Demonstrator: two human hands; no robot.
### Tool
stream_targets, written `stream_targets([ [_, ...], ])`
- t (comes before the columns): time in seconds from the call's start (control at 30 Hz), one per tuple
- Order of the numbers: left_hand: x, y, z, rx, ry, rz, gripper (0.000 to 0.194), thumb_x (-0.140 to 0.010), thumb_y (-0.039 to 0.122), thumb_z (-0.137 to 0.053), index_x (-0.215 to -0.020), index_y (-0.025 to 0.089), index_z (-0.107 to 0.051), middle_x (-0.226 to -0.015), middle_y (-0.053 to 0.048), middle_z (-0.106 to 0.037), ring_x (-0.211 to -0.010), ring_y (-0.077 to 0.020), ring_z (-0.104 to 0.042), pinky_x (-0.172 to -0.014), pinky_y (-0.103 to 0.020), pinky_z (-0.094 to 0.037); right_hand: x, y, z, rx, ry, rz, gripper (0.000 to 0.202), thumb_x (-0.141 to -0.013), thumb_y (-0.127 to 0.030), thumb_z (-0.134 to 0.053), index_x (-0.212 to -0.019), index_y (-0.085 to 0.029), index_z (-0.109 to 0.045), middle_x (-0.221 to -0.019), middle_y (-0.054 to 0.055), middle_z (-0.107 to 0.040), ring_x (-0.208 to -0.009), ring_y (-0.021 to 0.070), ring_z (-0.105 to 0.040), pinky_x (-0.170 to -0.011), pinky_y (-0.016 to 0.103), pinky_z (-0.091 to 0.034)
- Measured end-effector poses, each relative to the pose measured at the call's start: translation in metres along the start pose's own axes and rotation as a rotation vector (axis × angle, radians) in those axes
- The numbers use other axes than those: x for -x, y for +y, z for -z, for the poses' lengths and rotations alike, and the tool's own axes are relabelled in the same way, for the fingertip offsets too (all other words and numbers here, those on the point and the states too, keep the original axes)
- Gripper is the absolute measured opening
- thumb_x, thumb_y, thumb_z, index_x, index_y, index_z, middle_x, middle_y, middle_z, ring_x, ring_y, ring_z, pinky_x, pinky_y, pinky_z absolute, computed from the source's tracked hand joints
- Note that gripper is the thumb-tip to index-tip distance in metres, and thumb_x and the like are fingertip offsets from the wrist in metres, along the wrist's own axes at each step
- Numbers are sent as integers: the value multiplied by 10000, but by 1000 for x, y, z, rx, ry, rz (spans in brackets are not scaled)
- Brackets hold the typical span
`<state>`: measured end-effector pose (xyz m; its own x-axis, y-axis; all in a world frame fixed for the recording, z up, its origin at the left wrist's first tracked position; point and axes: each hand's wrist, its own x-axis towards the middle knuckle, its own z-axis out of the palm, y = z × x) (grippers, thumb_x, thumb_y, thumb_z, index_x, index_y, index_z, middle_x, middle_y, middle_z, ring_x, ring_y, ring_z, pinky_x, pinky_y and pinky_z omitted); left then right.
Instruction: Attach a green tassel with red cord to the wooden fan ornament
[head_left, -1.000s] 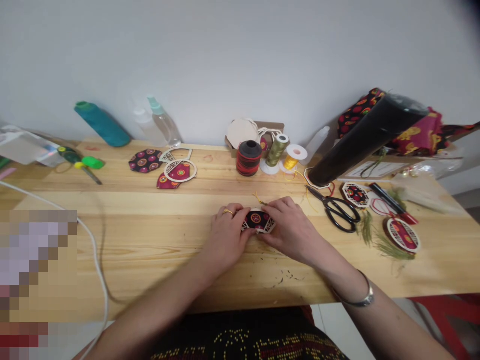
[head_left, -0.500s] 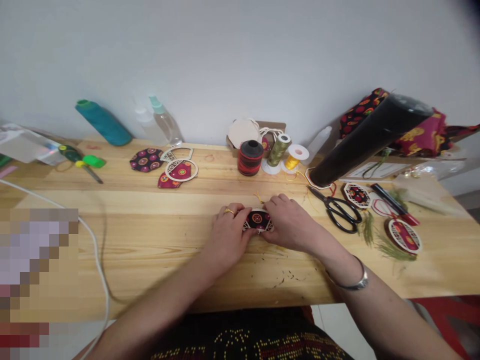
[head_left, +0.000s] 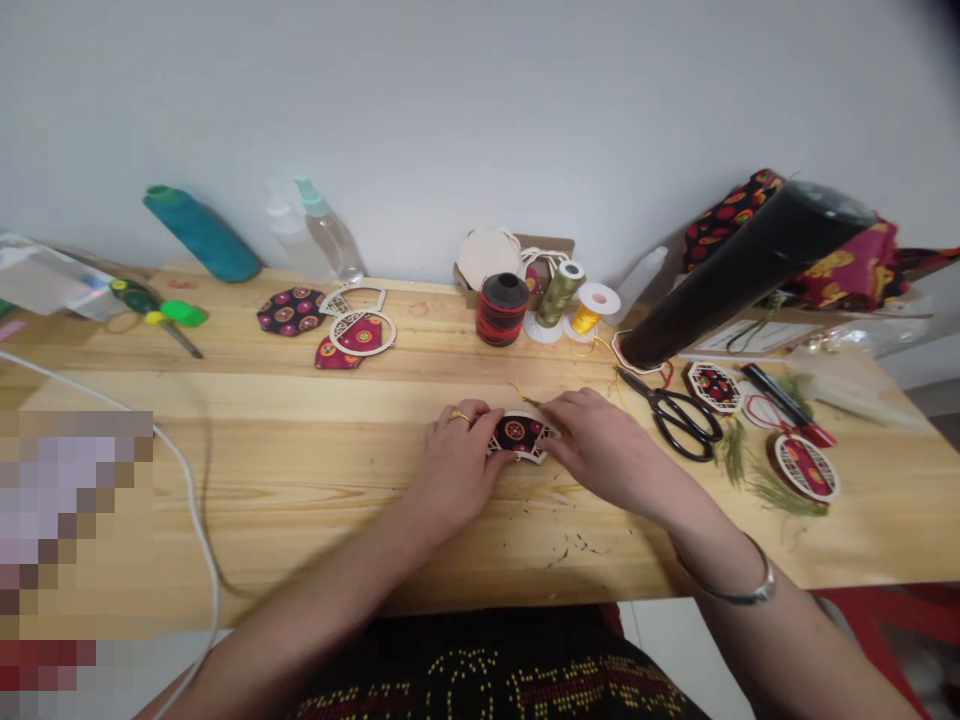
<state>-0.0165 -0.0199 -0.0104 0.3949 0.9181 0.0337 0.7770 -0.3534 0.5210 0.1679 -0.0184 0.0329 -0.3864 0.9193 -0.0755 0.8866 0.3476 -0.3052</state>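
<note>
Between the hands lies the ornament (head_left: 516, 432): left hand (head_left: 457, 465) clamped on one end, right hand (head_left: 596, 450) against the other, grip unclear; uneven pressure might crack its thin frame (head_left: 541, 444).

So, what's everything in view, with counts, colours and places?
Held ornament: one, dark, centre
Thread spools: four, teal, red-black, green, yellow, back
Bottles: at least three, translucent, against wall
Scissors: one, black, right
Tube: one, black, right
Framed ornaments: two, black, maroon, right
Loose frames: two, pale, left
Fabrics: several, black, maroon, left and right
Marker: one, black, red, right
Cable: one, white, left
Table: one, pale, beneath
Left hand, right hand: two, at ornament
</note>
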Motion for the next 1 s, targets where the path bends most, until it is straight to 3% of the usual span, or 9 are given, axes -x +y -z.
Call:
stream_targets([
  [0.07, 0, 0, 0, 3, -7, 1, 361, -858, 304, -566, -1186, 152, -571, -1186, -123, -552, -1093, -293, -481, -919, -474, -415, 6, 6, -5, -124, 82, -52, 137, -891, -236, -509, -882, -176, -632, -878, 66, -619, -877, 195, -542, -766, 312, -415],
  [0.17, -1, 1, 0, 10, -12, 11, 360, -852, 288, -576, -1185, 150, -570, -1178, -119, -556, -1080, -289, -486, -916, -477, -414, 11, 10, -17, -195, 152, -109, 142, -839, -283, -608, -933, -181, -636, -940, 67, -616, -922, 216, -539, -802, 334, -437],
  [0.3, -1, 0, 0, 10, -11, 15, 359, -851, 267, -578, -1188, 146, -563, -1182, -122, -554, -1078, -290, -482, -903, -483, -417, 11, 9, -27, -168, 150, -94, 353, -738, -335, -717, -1039, -178, -617, -1021, 76, -609, -992, 247, -522, -858, 367, -442],
  [0.4, -1, 0, -1, 10, -10, 12, 356, -853, 275, -577, -1186, 149, -562, -1186, -121, -553, -1080, -287, -481, -903, -481, -418, 10, 4, -27, -123, 145, -82, 401, -736, -364, -704, -1070, -165, -604, -1024, 86, -608, -998, 251, -524, -864, 369, -442],
  [0.8, 0, 0, -1, -8, 5, -2, 356, -867, 295, -556, -1193, 152, -556, -1185, -122, -554, -1075, -285, -489, -900, -471, -421, -8, -9, -12, 219, -45, -59, 277, -716, -333, -625, -879, -110, -628, -905, 139, -619, -866, 259, -530, -695, 335, -380],
  [1.0, 0, 1, 1, 0, -5, 0, 348, -864, 295, -562, -1183, 156, -567, -1176, -123, -559, -1080, -285, -487, -907, -478, -418, -13, -12, -10, 277, -61, -35, 296, -694, -324, -600, -874, -92, -634, -864, 144, -618, -819, 249, -530, -669, 329, -366],
])
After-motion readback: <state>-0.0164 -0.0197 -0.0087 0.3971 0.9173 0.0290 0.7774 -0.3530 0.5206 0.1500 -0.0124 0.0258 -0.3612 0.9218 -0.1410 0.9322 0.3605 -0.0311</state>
